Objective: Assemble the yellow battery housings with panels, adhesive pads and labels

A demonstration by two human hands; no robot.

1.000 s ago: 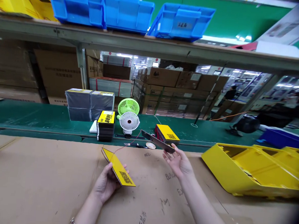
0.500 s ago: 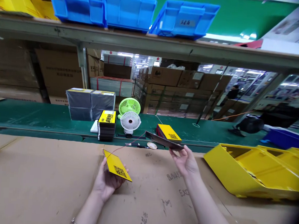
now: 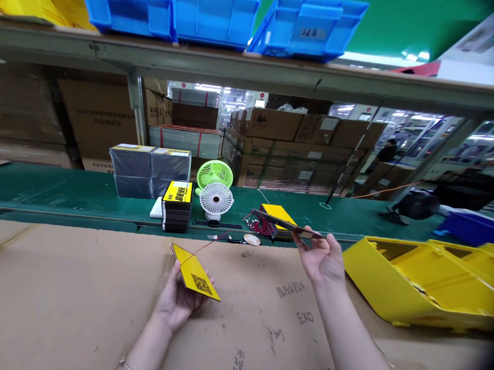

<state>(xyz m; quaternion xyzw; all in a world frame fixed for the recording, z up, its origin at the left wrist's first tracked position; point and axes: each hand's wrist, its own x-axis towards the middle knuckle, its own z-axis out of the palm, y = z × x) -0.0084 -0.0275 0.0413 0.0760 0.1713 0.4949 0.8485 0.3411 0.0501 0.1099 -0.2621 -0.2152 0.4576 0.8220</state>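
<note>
Yellow panel (image 3: 191, 266) in left grip (image 3: 176, 304). Blue bins (image 3: 216, 18) on shelf (image 3: 245, 69), contents hidden.

Cool white ceiling lights (image 3: 208, 87) glow in the hall (image 3: 467, 142) beyond the shelf (image 3: 236, 68), and patches of glare sit on the green panel (image 3: 400, 27), while the cartons (image 3: 23, 107) at far left lie in gloom. Soft, even light falls on the cardboard (image 3: 79, 292) in front of me, with only faint shadows. The blue bins (image 3: 216, 18) look smeared, the distant hall is hazy, and the right-hand yellow bin (image 3: 374, 285) stretches toward blackened edges.
</note>
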